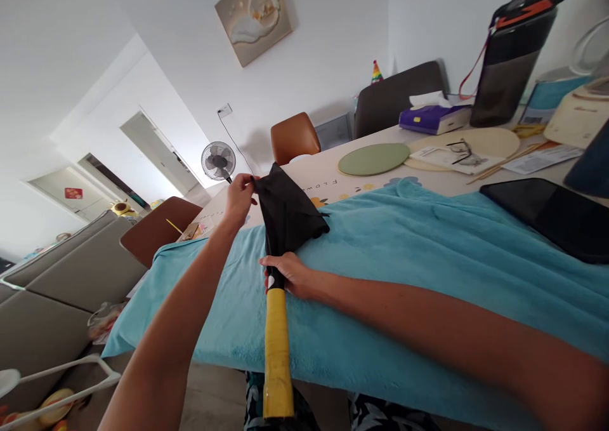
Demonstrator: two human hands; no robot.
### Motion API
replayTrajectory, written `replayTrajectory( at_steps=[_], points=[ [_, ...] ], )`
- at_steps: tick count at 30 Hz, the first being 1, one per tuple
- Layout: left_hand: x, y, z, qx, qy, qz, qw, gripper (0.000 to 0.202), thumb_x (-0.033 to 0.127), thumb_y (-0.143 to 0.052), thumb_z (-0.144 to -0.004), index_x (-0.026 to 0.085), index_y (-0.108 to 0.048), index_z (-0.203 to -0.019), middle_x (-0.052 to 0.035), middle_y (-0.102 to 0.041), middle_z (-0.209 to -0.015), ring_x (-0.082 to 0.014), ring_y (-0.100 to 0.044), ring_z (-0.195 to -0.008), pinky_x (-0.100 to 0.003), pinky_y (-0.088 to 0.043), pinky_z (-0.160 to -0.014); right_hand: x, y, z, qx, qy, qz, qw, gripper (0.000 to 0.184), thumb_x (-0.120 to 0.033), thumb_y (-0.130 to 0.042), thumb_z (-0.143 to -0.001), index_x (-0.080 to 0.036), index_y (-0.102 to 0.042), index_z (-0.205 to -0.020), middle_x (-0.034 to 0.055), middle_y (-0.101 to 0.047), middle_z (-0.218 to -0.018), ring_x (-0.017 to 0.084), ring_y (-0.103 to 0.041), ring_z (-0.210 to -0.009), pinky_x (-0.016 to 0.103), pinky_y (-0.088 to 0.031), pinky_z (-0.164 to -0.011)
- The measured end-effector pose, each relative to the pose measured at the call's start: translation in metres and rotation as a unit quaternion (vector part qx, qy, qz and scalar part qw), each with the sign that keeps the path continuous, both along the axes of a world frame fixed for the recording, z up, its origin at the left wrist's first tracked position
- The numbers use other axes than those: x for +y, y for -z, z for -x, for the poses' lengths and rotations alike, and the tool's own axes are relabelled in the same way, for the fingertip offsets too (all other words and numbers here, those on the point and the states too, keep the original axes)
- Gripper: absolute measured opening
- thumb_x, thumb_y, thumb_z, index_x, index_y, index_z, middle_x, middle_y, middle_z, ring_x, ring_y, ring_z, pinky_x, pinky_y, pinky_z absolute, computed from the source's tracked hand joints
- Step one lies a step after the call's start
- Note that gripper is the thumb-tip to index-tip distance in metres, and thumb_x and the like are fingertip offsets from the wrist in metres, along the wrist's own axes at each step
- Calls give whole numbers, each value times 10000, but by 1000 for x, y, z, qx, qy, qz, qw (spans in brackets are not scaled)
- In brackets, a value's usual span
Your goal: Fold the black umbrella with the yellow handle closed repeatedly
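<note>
A long yellow-wrapped handle (277, 348), like a racket grip, points toward me over the near edge of the blue blanket (380, 247). Black cloth (288, 205) spreads from its far end, wide at the top and narrow near the handle; whatever lies inside is hidden. My right hand (292, 274) is closed around the black neck just above the yellow wrap, where a white spot shows. With fingers pinched, my left hand (240, 196) holds the far left corner of the cloth. On the cloth's right side a small pointed tip sticks out.
The blanket covers the near part of a table with flower prints. A black tablet-like slab (547, 215), glasses (464, 153), a green mat (373, 159), a purple tissue pack (432, 119) and a dark bottle (511, 66) lie or stand to the right. Chairs (295, 138) line the far side.
</note>
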State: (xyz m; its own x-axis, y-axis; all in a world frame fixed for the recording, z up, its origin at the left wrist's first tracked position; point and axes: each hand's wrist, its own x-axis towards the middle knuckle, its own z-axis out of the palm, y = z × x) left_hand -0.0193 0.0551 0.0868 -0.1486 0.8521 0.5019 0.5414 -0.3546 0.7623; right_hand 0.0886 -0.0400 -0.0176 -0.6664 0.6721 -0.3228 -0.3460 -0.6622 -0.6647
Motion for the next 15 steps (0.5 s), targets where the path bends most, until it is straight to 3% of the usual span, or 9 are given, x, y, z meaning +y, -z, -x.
replayTrajectory(
  at_steps=[3, 5, 8, 11, 15],
  points=[
    [-14, 1, 31, -46, -29, -18, 998, 168, 155, -468, -716, 162, -563, -855, -24, -599, -842, -85, -532, -626, -165, -398, -423, 0, -1, -1, -3, 10, -11, 1000, 154, -164, -601, -720, -147, -451, -691, -21, -478, -511, 134, -510, -415, 307, -488, -395],
    [-26, 11, 54, -67, -66, -29, 995, 179, 163, -470, -709, 166, -565, -861, -29, -602, -877, -95, -551, -662, -172, -417, -438, -1, -3, -1, -14, 14, -9, 1000, 187, -223, -616, -728, -148, -448, -692, -17, -483, -518, 129, -506, -411, 303, -488, -395],
    [-44, 36, 88, -97, -122, -17, 988, 166, 198, -502, -683, 187, -560, -839, -33, -602, -980, -119, -567, -766, -178, -442, -475, -1, -5, -1, -28, 12, 4, 1000, 278, -342, -638, -719, -154, -435, -688, -15, -485, -518, 122, -499, -403, 293, -486, -396],
    [-58, 70, 115, -100, -148, 62, 982, 189, 272, -543, -661, 188, -564, -829, -43, -588, -1020, -142, -556, -827, -192, -446, -507, 0, -4, 0, -32, 20, 15, 999, 341, -441, -618, -718, -168, -414, -699, -19, -487, -515, 124, -498, -394, 291, -476, -387],
    [-67, 106, 132, -68, -160, 134, 976, 236, 312, -543, -655, 178, -573, -847, -34, -597, -901, -136, -530, -771, -215, -421, -570, 2, 1, 2, -23, 31, 32, 999, 326, -471, -525, -774, -183, -390, -704, -20, -484, -497, 138, -496, -382, 300, -460, -375]
  ],
)
